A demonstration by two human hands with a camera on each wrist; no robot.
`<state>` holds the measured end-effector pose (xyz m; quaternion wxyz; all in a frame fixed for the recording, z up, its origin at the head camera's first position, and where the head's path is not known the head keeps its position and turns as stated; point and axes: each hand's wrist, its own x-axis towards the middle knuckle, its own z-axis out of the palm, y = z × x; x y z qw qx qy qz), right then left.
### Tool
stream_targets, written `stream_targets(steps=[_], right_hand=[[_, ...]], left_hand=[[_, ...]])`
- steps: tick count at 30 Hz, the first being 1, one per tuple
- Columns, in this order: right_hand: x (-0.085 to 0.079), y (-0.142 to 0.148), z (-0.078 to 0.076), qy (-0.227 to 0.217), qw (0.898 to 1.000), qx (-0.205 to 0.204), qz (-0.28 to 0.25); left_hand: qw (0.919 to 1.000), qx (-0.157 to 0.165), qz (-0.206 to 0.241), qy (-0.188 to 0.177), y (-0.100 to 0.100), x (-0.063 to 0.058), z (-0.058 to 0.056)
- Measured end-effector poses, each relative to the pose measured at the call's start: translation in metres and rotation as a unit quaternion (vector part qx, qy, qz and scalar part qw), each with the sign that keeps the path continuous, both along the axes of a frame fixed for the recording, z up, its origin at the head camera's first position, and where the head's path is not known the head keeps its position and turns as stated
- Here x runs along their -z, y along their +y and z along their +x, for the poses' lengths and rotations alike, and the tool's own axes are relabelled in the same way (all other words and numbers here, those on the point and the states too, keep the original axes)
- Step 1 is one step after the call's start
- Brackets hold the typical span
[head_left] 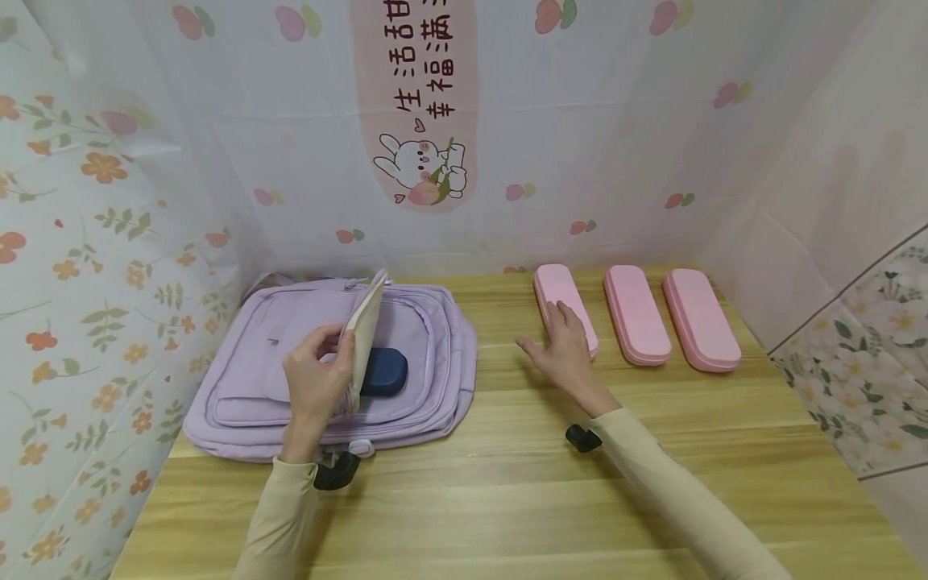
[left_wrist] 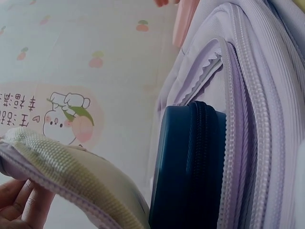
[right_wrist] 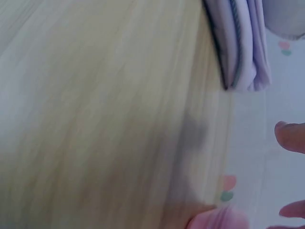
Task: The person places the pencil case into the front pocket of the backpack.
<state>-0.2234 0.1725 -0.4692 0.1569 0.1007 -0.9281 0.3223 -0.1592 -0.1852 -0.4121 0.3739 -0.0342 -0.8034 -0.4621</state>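
A lavender backpack (head_left: 250, 354) lies flat on the left of the table. My left hand (head_left: 315, 383) pinches the edge of its front pocket flap (head_left: 367, 334) and holds it raised, pale lining showing. Inside the pocket sits a dark blue zippered case (head_left: 387, 372), also plain in the left wrist view (left_wrist: 178, 162). Over the leftmost pink case (head_left: 557, 282) hovers or rests my right hand (head_left: 564, 350), thumb spread from its fingers; whether it touches the case I cannot tell. The right wrist view shows the thumb (right_wrist: 291, 137) apart from the pink case (right_wrist: 221, 218) at the bottom.
Two more pink cases, a middle one (head_left: 638, 314) and a right one (head_left: 702, 322), lie in a row on the wooden table (head_left: 471, 499). Patterned curtains (head_left: 616, 161) hang behind and beside the table. A black wrist mount (head_left: 337, 471) shows at the left sleeve.
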Motion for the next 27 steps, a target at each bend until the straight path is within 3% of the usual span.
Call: stream_targets(steps=[10,17,27], right_hand=[[0.010,0.024,-0.002,-0.091,0.993,0.075,0.009],[0.016,0.035,0.001,-0.108,0.990,0.086,0.001],[0.017,0.044,0.007,-0.126,0.980,0.143,-0.058]], left_hand=[[1.0000,-0.002,0.000,-0.001,-0.002,0.003,0.000],[0.9999,-0.002,0.003,-0.010,-0.002,0.002,0.000],[1.0000,-0.005,0.004,-0.004,-0.002,0.003,0.000]])
